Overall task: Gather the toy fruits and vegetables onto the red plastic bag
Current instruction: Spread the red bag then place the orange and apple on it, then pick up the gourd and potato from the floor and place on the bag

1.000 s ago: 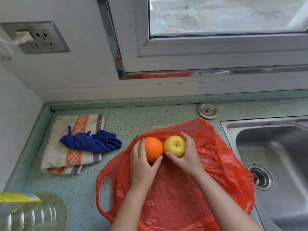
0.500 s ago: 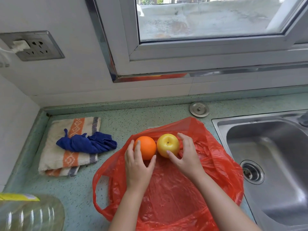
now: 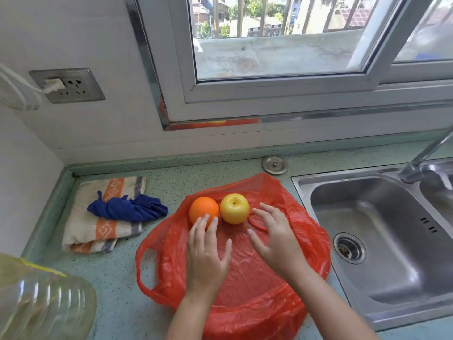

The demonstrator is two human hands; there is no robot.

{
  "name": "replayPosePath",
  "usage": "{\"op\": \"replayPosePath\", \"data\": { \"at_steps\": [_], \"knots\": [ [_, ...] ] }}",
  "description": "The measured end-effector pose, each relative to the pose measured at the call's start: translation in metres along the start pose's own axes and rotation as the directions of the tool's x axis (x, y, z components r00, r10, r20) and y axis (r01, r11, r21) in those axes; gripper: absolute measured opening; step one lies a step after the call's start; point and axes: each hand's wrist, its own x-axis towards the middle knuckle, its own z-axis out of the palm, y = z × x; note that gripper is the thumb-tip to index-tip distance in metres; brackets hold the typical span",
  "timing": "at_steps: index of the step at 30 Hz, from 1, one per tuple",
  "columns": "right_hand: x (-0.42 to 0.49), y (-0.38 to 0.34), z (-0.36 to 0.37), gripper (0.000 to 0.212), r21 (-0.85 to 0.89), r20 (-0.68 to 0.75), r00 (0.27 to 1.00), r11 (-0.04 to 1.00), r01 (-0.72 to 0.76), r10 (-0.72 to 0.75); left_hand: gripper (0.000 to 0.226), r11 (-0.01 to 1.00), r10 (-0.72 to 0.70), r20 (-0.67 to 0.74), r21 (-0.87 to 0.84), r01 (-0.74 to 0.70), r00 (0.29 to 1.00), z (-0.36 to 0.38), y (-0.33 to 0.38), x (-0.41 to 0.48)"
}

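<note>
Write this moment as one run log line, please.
orange and yellow apple: on red bag | left hand: open, fingertips at orange | right hand: open, beside apple

A toy orange (image 3: 203, 210) and a yellow toy apple (image 3: 234, 208) sit side by side on a red plastic bag (image 3: 257, 278) spread over a speckled green surface (image 3: 117, 278). The left hand (image 3: 207, 253) hovers open, fingers (image 3: 204, 223) at the orange; the right hand (image 3: 274, 238) is spread just beside the apple. A steel sink (image 3: 382, 241) lies right, a blue cloth (image 3: 127, 208) on a striped towel (image 3: 103, 231) left.
</note>
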Motion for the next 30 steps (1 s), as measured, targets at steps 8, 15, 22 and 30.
{"op": "replayPosePath", "data": {
  "at_steps": [8,15,22,30],
  "knots": [
    [-0.073,0.005,-0.063,0.046,-0.109,-0.179,0.984,0.994,-0.019,-0.001,0.048,0.974,0.202,0.019,-0.108,-0.199,0.979,-0.006,0.075,-0.027],
    [-0.178,0.023,-0.136,0.046,-0.121,-0.366,0.920,0.973,-0.198,0.142,0.045,0.886,0.418,0.061,-0.247,-0.392,0.906,-0.002,0.165,-0.080],
    [-0.295,0.016,-0.193,0.044,-0.142,-0.542,0.808,0.923,-0.358,0.230,0.042,0.739,0.604,0.042,-0.405,-0.539,0.796,-0.020,0.252,-0.151],
    [-0.450,0.005,-0.227,0.042,-0.111,-0.730,0.614,0.835,-0.539,0.299,0.038,0.553,0.780,0.099,-0.573,-0.605,0.618,-0.027,0.330,-0.259]
  ]
}}
